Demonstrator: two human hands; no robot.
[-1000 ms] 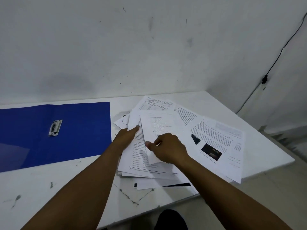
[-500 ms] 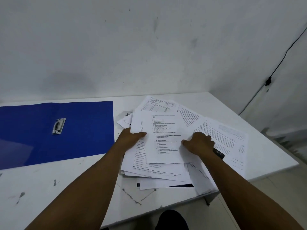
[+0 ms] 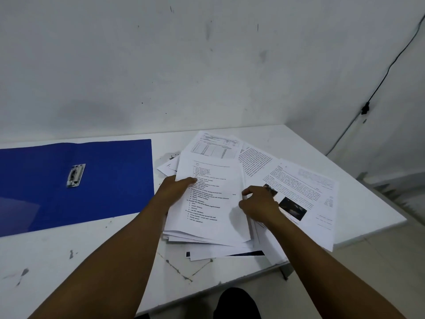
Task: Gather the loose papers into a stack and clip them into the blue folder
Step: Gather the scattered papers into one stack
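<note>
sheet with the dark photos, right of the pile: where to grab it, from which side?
Probably its far right edge, coming in from the right. The photo sheet lies flat and fanned out from the pile, with its near right corner hanging past the table edge, so fingers can get underneath there. Its left part is tucked under the right hand and other pages, so that side is blocked.

Right hand (image 3: 258, 207) shifted left, uncovering photo page (image 3: 299, 201).
</note>
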